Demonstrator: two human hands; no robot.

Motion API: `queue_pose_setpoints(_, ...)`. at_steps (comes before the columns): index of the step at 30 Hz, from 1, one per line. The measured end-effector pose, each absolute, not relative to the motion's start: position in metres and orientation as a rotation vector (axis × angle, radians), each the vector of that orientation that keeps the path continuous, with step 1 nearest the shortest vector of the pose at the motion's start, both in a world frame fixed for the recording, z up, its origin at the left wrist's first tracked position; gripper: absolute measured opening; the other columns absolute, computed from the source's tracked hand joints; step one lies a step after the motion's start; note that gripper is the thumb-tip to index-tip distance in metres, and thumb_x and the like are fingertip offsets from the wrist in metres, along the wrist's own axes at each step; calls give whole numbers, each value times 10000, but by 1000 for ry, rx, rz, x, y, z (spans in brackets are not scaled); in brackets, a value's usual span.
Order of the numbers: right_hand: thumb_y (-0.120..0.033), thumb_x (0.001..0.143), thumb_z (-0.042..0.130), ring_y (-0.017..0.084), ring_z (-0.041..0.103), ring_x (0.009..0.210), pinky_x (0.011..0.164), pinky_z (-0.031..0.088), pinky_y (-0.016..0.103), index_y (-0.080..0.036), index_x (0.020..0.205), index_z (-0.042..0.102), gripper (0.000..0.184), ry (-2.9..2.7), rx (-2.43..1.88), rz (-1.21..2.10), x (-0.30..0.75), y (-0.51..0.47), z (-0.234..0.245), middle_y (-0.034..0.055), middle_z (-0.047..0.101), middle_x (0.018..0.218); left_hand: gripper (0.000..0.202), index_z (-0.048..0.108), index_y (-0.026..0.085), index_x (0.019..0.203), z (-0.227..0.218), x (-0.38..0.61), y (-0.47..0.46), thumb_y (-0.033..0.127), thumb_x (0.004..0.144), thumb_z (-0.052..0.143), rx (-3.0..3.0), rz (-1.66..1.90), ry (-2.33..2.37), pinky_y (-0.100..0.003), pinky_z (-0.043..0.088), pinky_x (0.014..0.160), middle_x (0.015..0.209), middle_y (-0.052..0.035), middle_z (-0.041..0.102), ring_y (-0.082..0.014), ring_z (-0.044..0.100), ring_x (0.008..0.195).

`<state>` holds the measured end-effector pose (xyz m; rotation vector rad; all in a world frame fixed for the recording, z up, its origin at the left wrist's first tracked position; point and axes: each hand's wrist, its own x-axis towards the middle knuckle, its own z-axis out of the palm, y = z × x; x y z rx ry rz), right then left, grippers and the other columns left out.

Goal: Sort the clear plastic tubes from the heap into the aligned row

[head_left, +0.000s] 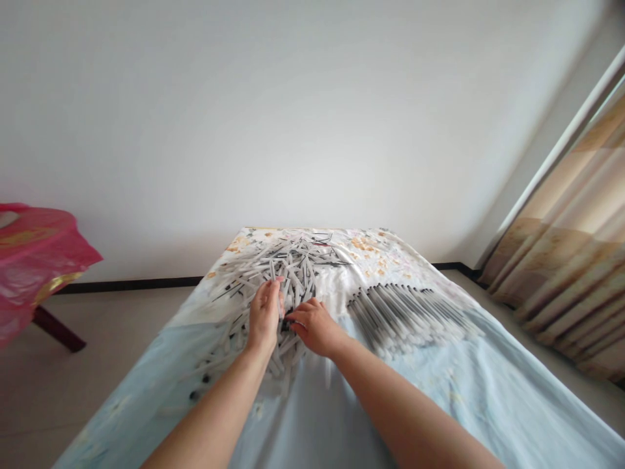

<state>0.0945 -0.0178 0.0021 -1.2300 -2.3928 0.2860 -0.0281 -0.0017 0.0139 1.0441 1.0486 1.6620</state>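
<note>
Over a loose pile of slim whitish tubes and thin dark sticks (297, 264), my left hand (263, 316) is closed around a pen-like white tube (273, 268) that points up and away. My right hand (317, 327) is just to its right, fingertips pinched at a small black piece (288, 322) by the tube's lower end. Whether that piece is joined to the tube is hidden by the fingers. To the right of my right hand lies a neat row of similar pen-like tubes (410, 316) with dark ends, side by side and slightly blurred.
A floral and light-blue cloth (303, 430) covers the table. Several tubes with black ends (194, 395) lie at the pile's near left. A stool or small table under a red plastic cover (43, 254) stands at left. A patterned curtain (571, 260) hangs at right.
</note>
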Motion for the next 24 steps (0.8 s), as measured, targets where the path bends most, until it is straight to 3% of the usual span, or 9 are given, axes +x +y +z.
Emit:
queue_pose_setpoints(7,-361,738,556,239,424,945,765,297,349,-249,967,627,264,-2493,-1448,288,85,-11,6,61,564,953,407,562,145,959,20,-26,-5,452,693,547,1016,1642,1035,-158,240,327,454,81,352,-40,304,348)
queue_pose_setpoints(13,-286,657,651,197,454,901,770,294,305,-220,936,588,293,-2370,-1437,409,103,-12,0,29,581,919,403,567,152,939,19,-26,-4,456,674,566,1010,1631,1035,-151,232,317,457,84,357,-33,300,337)
queue_pose_setpoints(24,-310,766,535,212,443,917,754,288,326,-272,959,618,213,-2362,-1425,342,88,-16,1,40,571,913,377,579,147,929,16,-23,-6,442,696,551,1081,1624,1023,-160,227,327,436,80,364,-41,305,339)
